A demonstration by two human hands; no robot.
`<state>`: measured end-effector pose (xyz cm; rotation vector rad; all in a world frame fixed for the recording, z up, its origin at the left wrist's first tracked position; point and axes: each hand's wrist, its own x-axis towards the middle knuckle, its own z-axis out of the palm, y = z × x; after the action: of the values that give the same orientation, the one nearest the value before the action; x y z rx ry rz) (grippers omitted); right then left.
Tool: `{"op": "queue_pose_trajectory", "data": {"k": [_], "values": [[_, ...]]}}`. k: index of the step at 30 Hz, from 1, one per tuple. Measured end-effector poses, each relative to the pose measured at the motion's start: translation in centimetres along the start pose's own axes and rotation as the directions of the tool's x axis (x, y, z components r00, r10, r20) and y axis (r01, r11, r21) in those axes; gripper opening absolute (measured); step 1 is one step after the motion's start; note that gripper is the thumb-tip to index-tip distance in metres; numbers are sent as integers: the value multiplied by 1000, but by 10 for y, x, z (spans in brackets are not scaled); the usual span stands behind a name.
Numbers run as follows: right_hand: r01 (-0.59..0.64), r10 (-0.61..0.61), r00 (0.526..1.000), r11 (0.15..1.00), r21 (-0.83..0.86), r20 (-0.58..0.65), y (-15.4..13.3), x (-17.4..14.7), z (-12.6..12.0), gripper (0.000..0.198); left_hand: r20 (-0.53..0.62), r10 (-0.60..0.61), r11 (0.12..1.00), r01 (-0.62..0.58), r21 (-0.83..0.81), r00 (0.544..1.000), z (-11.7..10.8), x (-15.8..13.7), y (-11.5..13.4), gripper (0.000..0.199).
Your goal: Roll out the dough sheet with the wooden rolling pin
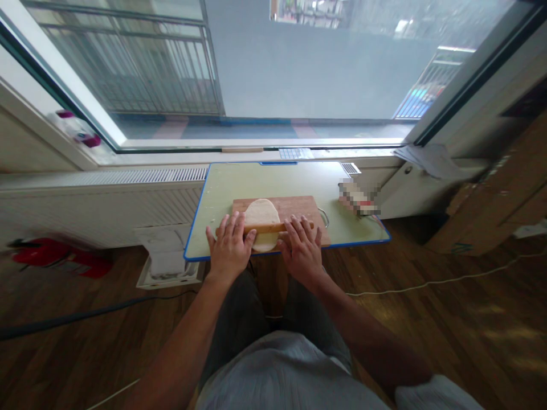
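While the dough point(261, 212) lies on the board point(299, 205) between the left grip point(231, 240) and the right grip point(301, 244), each rests unclenched, fingers outstretched, over its own end of the pin point(269, 228). Pale, flat and rounded, the dough sits on brown wood; the slim pin is wooden, the tabletop point(239, 179) pale and blue-edged.

Rolling pin point(270, 228), 1, wd.: lies across dough point(261, 211) on brd. point(297, 206); L hand point(231, 242) & R hand point(302, 245) flat over ends. Counter point(235, 179), lt. grn. w/ blue edge, beneath.
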<state>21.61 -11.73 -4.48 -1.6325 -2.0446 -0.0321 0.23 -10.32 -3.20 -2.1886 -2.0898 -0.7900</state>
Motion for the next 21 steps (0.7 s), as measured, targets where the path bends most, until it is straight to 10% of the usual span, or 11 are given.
{"op": "queue_pose_trajectory", "data": {"k": [21], "values": [[-54, 61, 992, 997, -62, 108, 3, 64, 8, 56, 61, -8, 1000, 7, 26, 998, 6, 53, -5, 52]]}}
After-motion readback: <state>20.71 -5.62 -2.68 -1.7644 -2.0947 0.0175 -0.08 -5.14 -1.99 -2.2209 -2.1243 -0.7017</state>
